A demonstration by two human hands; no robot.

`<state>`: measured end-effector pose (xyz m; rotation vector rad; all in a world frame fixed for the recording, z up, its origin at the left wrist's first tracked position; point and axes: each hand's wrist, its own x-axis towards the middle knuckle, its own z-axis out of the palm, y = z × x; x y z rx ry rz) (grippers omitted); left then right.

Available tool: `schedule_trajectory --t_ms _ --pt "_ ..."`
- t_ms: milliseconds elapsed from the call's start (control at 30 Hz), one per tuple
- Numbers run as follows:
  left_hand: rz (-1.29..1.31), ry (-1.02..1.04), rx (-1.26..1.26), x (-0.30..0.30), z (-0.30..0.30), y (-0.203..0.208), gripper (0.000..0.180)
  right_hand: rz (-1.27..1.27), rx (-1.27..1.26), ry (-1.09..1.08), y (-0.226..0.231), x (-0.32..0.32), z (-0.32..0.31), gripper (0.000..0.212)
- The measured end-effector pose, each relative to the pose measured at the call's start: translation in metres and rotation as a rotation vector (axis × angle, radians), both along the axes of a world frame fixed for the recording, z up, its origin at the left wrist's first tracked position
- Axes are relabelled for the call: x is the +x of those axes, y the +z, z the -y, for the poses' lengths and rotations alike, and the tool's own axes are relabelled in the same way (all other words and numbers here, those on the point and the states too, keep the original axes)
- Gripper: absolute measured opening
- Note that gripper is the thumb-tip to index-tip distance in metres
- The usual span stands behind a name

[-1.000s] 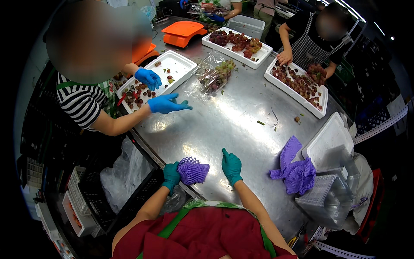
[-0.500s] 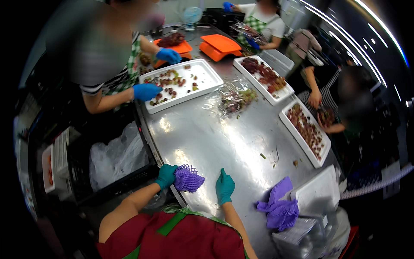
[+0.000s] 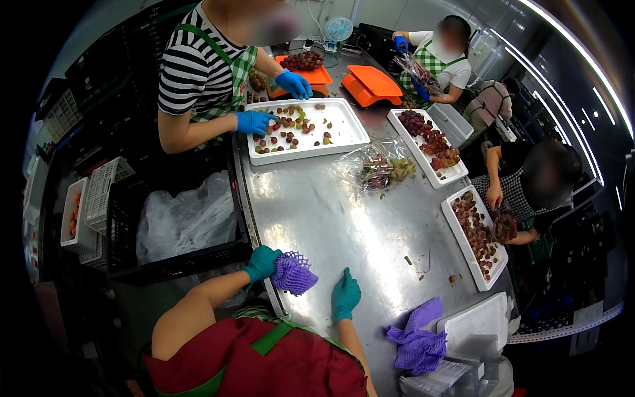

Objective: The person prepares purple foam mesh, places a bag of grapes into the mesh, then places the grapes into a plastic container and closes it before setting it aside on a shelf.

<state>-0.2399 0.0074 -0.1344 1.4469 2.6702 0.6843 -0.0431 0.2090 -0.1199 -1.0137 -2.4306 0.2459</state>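
Note:
At the near left edge of the metal table (image 3: pixel 317 225), my left hand (image 3: pixel 262 263) in a green glove is closed on a purple foam net sleeve (image 3: pixel 296 274). The sleeve looks bunched at the table edge; whether anything is inside it I cannot tell. My right hand (image 3: pixel 345 296), also gloved in green, is low over the table to the right of the sleeve. Its index finger points forward and it holds nothing that I can see. More purple foam net sleeves (image 3: pixel 420 341) lie crumpled to its right, beside a white tray (image 3: pixel 477 324) and clear plastic boxes (image 3: pixel 443 377).
White trays of loose grapes (image 3: pixel 311 149) (image 3: pixel 433 152) (image 3: pixel 473 245) line the far and right sides, with co-workers at them. A clear bag of grapes (image 3: pixel 385 167) lies mid-table. Orange scales (image 3: pixel 372 85) stand behind. A black crate with plastic film (image 3: pixel 188 215) stands left.
The view has tilted, so the far table and co-workers show lower in the picture. My hands and the purple sleeve have hardly moved.

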Motion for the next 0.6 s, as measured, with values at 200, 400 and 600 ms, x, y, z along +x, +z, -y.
schedule_trajectory --t_ms 200,400,600 --pt "-0.030 0.005 0.010 -0.001 -0.001 0.000 0.014 -0.019 -0.006 0.023 -0.005 0.002 -0.002 0.026" --pt "-0.044 -0.008 0.052 0.000 -0.001 0.000 0.015 0.002 -0.089 -0.002 0.004 0.004 0.001 0.023" --pt "0.024 -0.003 0.051 0.001 -0.003 0.011 0.014 -0.063 -0.334 -0.002 0.017 0.010 -0.003 0.029"
